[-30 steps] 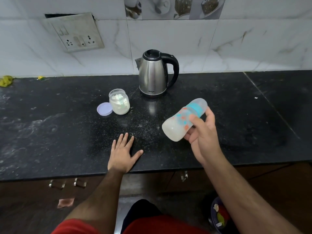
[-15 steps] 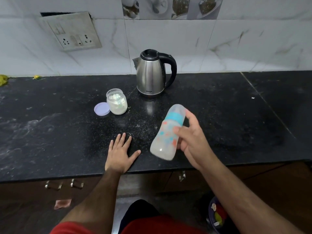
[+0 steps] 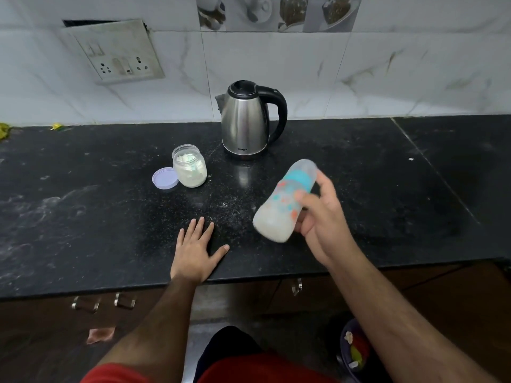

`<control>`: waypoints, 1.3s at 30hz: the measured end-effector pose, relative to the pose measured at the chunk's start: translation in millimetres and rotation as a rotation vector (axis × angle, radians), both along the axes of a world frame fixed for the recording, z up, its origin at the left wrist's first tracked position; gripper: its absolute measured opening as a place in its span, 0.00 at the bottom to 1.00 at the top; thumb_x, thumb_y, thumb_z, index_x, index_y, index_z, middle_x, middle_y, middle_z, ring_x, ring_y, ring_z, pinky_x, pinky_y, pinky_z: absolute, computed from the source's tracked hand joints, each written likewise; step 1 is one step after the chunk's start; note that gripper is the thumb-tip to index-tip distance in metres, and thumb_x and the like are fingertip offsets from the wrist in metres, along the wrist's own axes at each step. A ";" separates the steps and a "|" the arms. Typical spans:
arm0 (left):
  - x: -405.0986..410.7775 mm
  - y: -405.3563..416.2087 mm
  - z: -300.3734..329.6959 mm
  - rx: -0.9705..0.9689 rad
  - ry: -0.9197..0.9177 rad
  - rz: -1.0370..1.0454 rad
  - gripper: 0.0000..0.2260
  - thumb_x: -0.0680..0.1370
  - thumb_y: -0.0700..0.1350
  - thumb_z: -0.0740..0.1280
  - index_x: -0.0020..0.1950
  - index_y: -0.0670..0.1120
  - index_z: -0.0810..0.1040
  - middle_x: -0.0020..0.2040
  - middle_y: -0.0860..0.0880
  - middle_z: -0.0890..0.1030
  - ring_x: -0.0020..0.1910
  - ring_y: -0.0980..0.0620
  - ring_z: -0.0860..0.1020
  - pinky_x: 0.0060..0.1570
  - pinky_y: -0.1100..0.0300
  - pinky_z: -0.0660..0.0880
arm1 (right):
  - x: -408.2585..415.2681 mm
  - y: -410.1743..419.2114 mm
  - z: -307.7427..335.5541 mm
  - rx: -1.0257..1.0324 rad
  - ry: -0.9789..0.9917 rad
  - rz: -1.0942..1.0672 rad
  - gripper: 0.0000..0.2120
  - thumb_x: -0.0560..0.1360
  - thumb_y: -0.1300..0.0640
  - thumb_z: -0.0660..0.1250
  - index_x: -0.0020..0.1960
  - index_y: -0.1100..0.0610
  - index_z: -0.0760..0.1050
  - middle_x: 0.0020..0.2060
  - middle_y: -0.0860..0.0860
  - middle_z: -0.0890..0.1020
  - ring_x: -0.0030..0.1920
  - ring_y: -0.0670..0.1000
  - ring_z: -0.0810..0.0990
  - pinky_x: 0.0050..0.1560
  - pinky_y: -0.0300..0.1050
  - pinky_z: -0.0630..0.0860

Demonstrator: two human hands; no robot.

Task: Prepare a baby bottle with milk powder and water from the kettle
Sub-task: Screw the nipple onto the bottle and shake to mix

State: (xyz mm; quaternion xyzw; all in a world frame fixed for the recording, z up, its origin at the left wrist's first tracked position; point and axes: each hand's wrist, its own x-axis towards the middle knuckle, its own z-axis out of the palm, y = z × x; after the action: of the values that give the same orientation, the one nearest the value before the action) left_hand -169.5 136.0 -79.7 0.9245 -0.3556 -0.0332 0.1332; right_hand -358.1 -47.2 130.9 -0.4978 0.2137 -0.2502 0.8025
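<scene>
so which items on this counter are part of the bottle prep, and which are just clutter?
Part of the job:
baby bottle, tilted, in the right hand
kettle
open powder jar
jar lid, beside the jar
left hand, flat on the counter

Just lying about:
yellow scraps at the counter's far left
wall socket panel
bin on the floor

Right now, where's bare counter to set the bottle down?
Widest bare stretch: right of the kettle, out past the counter seam. Also free: far left, beyond the lid. Crowded: the middle, with jar, lid and kettle close together, left hand flat in front. The right hand holds the bottle tilted above the counter.
</scene>
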 end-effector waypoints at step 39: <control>-1.0 0.6 1.5 -0.006 0.004 0.006 0.40 0.74 0.74 0.48 0.79 0.52 0.61 0.81 0.50 0.55 0.81 0.53 0.46 0.78 0.50 0.42 | -12.7 1.9 -23.5 -0.029 0.096 0.094 0.32 0.74 0.60 0.68 0.73 0.46 0.60 0.50 0.51 0.86 0.51 0.55 0.85 0.45 0.53 0.83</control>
State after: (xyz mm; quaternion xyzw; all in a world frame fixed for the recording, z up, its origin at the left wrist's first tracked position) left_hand -170.5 136.6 -78.1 0.9251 -0.3527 -0.0338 0.1368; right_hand -370.8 -45.2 107.3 -0.5302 0.2247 -0.1914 0.7949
